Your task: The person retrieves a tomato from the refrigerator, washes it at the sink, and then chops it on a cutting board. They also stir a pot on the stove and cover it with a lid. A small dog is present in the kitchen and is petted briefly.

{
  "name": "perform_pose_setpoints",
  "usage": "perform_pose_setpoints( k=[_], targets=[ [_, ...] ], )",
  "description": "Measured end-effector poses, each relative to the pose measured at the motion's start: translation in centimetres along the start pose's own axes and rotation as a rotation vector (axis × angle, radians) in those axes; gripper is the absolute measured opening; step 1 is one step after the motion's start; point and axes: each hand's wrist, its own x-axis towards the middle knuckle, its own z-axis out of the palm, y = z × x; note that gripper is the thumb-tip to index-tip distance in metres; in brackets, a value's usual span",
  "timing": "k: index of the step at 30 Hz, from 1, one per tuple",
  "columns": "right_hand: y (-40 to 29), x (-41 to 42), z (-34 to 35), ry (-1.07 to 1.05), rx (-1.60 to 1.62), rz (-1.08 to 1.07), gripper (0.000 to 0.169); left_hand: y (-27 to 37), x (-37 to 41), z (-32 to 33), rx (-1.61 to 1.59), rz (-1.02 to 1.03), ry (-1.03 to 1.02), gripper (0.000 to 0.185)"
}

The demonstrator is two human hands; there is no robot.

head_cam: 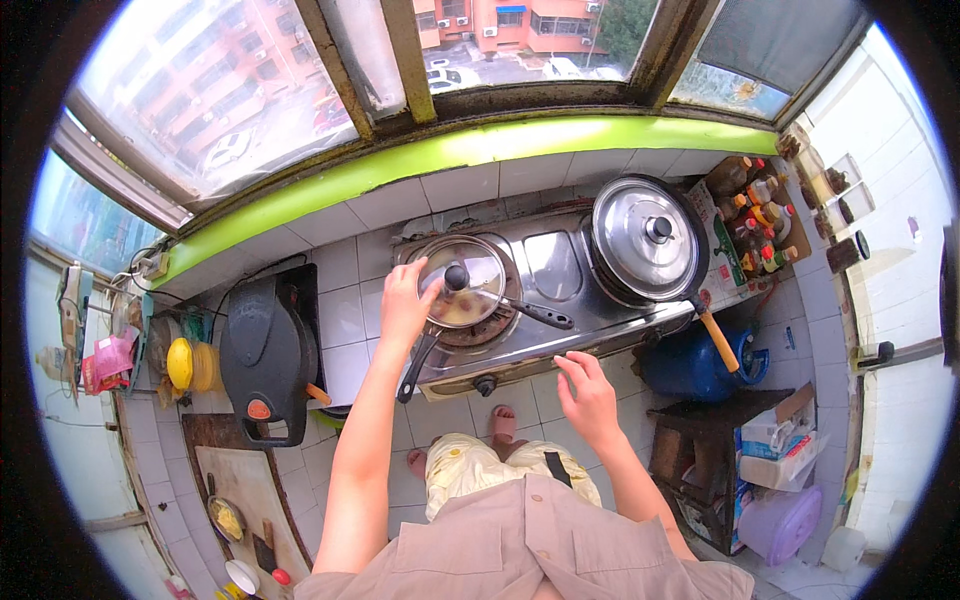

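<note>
My left hand (405, 296) is at the left rim of a glass lid (480, 262) with a black knob, its thumb and fingers apart; whether it touches the lid is unclear. The lid lies over a small pan with a black handle (418, 367) on the left burner of a steel gas stove (555, 262). Food shows through the glass. A utensil with a black slotted handle (544, 313) sticks out at the pan's right. My right hand (589, 390), fingers apart and holding nothing, hovers in front of the stove's front edge.
A wok with a steel lid (637, 240) occupies the right burner, its wooden handle (718, 341) jutting forward. Bottles (757, 217) stand farther right, above a blue gas cylinder (694, 367). A black electric griddle (266, 356) is at the left. Windows run behind the stove.
</note>
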Motion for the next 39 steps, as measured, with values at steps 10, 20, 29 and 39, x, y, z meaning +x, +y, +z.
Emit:
perform_pose_setpoints(
  k=[10, 20, 29, 39],
  targets=[
    [-0.6, -0.2, 2.4, -0.062, 0.007, -0.081, 0.026, -4.0, -8.6, -4.6, -0.036, -0.162, 0.033, 0.037],
    [0.3, -2.1, 6.4, -0.280, 0.067, 0.032, 0.017, -4.4, -16.4, -4.7, -0.113, -0.315, 0.026, 0.033],
    [3.3, -4.4, 14.3, -0.563, -0.075, 0.177, 0.024, -2.7, -18.2, -6.3, -0.100, -0.325, 0.070, 0.029],
    [5.2, -3.5, 12.9, -0.431, -0.022, 0.241, 0.013, -3.0, -21.7, -7.7, -0.145, -0.470, 0.119, 0.034]
  ],
)
